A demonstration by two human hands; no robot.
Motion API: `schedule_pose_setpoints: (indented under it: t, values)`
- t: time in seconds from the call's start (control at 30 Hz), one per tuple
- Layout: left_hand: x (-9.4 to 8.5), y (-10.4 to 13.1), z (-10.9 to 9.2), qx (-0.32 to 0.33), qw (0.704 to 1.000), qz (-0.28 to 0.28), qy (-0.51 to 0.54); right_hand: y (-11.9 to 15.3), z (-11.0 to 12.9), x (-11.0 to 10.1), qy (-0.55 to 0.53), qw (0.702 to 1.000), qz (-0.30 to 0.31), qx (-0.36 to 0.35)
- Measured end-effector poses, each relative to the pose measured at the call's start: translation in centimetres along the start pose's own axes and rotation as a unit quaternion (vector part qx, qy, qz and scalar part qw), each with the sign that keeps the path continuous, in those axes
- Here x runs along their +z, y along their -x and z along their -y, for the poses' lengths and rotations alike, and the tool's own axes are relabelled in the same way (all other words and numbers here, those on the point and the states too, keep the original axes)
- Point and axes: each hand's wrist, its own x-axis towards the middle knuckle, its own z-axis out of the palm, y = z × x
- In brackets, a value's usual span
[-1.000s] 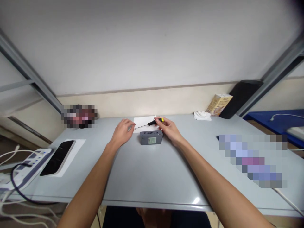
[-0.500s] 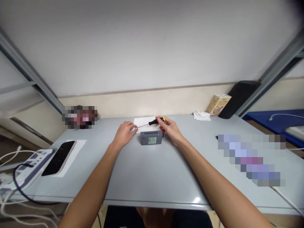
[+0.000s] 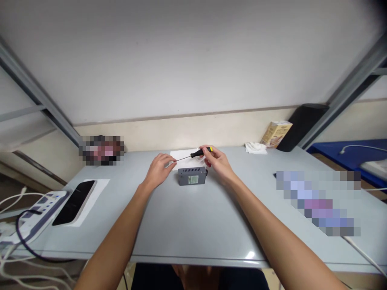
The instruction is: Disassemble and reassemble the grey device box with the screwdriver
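A black screwdriver with a yellow end (image 3: 198,153) is held by its handle in my right hand (image 3: 217,162), its thin shaft pointing left. My left hand (image 3: 160,168) is closed at the shaft's tip, thumb and fingertips together; whether a small part sits between them is too small to tell. Below the screwdriver a dark grey box (image 3: 192,176) with a slotted top, a pale green label and a black knob on its right side stands on the table. White paper (image 3: 181,155) lies behind the box.
On the left are a black phone (image 3: 75,202) on white paper and a power strip (image 3: 39,213) with cables. A yellow carton (image 3: 275,135), crumpled tissue (image 3: 255,148) and black cylinder (image 3: 302,127) stand at the back right. Blurred items lie at far left and right.
My right hand has shifted slightly away from the box's knob, which shows more now. The screwdriver has moved a little to the right.
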Motion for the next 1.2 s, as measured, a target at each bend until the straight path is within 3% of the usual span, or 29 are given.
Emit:
schedule_pose_setpoints:
  t: [0.2,0.3,0.47,1.03,1.2]
  values:
    - [-1.4,-0.4,-2.6,-0.049,0.989,-0.059,0.128,0.0,1.7,-0.8,-0.023,0.996,-0.031,-0.078]
    - [-2.1,-0.4,-3.6,-0.085,0.975,-0.023,0.205,0.1,2.4,-1.3,-0.057,0.994,-0.022,-0.089]
    - [-2.1,-0.4,-4.0,-0.077,0.957,0.049,0.276,0.3,2.6,-1.6,-0.067,0.995,0.019,-0.079]
    - [-1.9,-0.3,-4.3,-0.019,0.969,0.111,0.221,0.4,2.6,-1.4,-0.083,0.994,0.043,-0.063]
    - [-2.1,-0.4,-4.4,-0.036,0.963,0.115,0.242,0.4,2.4,-1.3,-0.094,0.992,0.054,-0.066]
